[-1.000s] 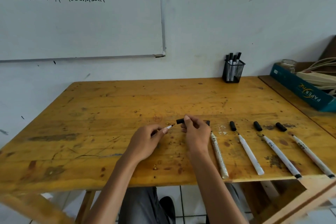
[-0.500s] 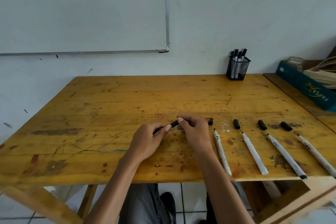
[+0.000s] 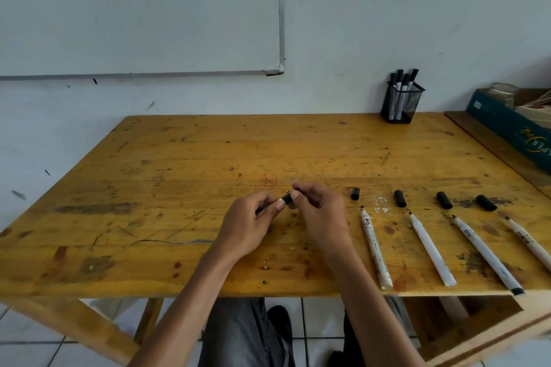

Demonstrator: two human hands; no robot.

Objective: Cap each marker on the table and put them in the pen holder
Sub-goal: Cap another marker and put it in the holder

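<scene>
White marker (image 3: 284, 200) lay sideways between both hands. Left hand (image 3: 247, 226) gripped its body; right hand (image 3: 322, 217) pinched its black cap (image 3: 288, 198). Black mesh pen holder (image 3: 402, 112) stood far back, nearer the right hand.

Looks like a classroom or small office here. A whiteboard (image 3: 134, 24) with handwritten notes hangs on the pale wall (image 3: 417, 9) behind the scarred wooden bench (image 3: 208, 152). On the bench's far right corner stands a mesh pen holder (image 3: 401, 110) stuffed with markers (image 3: 403, 80). Right of the bench sits a teal paper box (image 3: 504, 128), and under it are white floor tiles (image 3: 29, 345).
</scene>
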